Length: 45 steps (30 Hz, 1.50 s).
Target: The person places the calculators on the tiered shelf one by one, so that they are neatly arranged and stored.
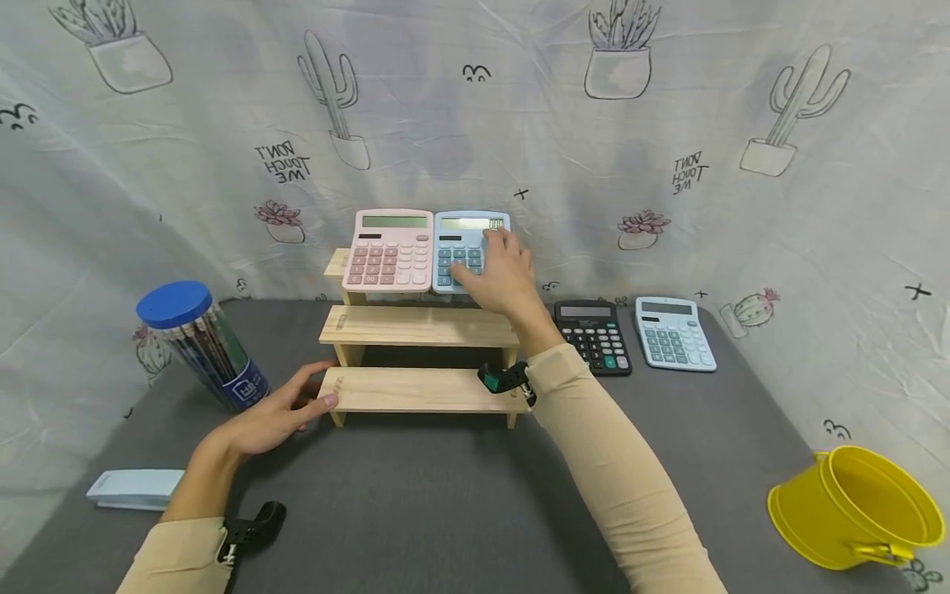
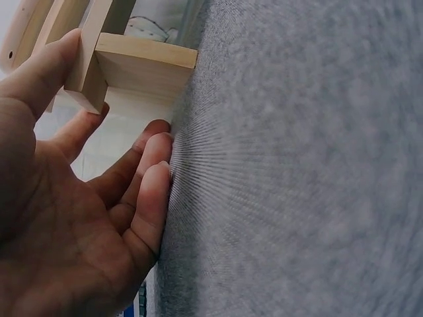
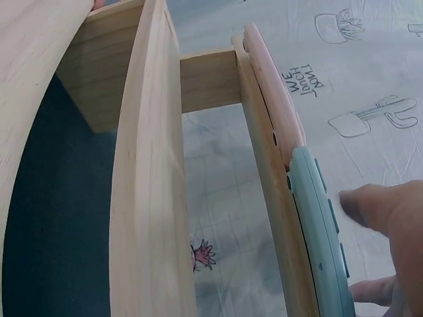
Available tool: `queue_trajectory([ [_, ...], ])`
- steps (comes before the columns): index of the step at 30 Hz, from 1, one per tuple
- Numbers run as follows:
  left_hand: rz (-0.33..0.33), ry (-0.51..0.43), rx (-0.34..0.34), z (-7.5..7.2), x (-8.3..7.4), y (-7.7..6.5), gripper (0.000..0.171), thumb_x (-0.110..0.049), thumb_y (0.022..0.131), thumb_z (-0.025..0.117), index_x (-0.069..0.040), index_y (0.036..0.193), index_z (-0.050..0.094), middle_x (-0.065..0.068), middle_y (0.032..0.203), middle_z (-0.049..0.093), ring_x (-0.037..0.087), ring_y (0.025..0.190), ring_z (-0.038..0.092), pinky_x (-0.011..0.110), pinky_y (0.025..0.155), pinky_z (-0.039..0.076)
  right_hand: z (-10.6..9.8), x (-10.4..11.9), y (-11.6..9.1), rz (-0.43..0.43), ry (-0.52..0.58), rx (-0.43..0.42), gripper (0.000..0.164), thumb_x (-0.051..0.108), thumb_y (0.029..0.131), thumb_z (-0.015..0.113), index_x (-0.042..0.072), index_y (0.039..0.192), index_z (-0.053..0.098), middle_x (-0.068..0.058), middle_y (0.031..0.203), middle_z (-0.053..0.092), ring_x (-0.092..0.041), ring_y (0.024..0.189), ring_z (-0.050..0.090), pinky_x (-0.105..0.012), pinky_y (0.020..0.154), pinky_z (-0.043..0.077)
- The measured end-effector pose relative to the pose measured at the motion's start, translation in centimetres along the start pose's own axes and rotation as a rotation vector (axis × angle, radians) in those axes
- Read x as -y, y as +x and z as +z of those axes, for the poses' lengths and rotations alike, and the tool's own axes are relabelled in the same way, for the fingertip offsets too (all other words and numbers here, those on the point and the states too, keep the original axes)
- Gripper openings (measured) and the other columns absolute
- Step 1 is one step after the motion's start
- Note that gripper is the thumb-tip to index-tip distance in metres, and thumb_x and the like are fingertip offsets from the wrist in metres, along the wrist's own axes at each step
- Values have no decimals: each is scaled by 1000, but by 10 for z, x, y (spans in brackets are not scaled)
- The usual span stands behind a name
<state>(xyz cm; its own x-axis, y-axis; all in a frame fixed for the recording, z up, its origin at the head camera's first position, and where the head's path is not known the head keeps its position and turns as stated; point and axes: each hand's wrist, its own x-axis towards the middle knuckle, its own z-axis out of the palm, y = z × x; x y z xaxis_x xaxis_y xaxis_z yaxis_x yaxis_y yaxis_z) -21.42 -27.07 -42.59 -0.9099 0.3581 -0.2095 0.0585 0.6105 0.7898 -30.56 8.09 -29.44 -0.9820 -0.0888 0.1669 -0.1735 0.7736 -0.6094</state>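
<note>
A three-step wooden shelf stand point(image 1: 419, 389) is on the grey table. The left hand point(image 1: 267, 421) pinches the left end of its lowest board, thumb on top and index finger beneath, in the left wrist view too; the other fingers are loosely bent by the cloth. On the top step a pink calculator point(image 1: 389, 250) and a blue calculator point(image 1: 472, 223) lean side by side. Over the blue one's keys is the right hand point(image 1: 505, 272), thumb and fingers spread before its face; key contact is unclear. Digits show on its display.
Right of the stand lie a black calculator point(image 1: 590, 318) and a light blue calculator point(image 1: 675, 330). A blue-lidded jar of pencils point(image 1: 211, 342) leans at left, near a pale blue stapler-like object point(image 1: 137, 487). At far right a yellow bucket point(image 1: 824, 511) is tipped.
</note>
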Motion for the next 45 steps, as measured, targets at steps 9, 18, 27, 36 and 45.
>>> queue_trajectory([
  [9,-5,8,-23,-1,2,1,75,-44,107,55,-18,163,13,24,137,46,30,103,53,40,79,46,-8,-6,-1,-53,40,44,91,55,99,59,10,164,14,-17,168,15,-44,152,18,-61,119,24],
  [18,-7,9,-17,0,2,0,74,-44,107,54,-19,163,14,26,139,45,32,107,53,40,81,47,-23,-36,-10,-108,16,42,91,52,99,60,4,163,16,-19,167,21,-39,154,13,-55,123,12],
  [27,24,-8,-25,2,5,0,70,-40,107,55,-20,162,18,24,136,49,30,102,53,41,80,46,-40,-64,-22,-100,-17,55,87,55,100,58,10,164,19,-16,167,24,-42,154,16,-61,120,19],
  [36,5,-7,-24,1,4,-1,71,-42,107,54,-21,163,16,25,139,47,30,105,54,40,81,47,-46,-104,-38,-154,-2,97,82,51,104,54,6,163,19,-21,166,22,-44,153,14,-64,118,16],
  [45,0,-1,-21,2,3,0,72,-43,107,54,-22,163,14,26,141,46,32,108,55,41,81,48,-56,-137,-55,-140,-23,69,81,51,104,55,8,163,21,-22,165,21,-49,150,15,-69,114,21],
])
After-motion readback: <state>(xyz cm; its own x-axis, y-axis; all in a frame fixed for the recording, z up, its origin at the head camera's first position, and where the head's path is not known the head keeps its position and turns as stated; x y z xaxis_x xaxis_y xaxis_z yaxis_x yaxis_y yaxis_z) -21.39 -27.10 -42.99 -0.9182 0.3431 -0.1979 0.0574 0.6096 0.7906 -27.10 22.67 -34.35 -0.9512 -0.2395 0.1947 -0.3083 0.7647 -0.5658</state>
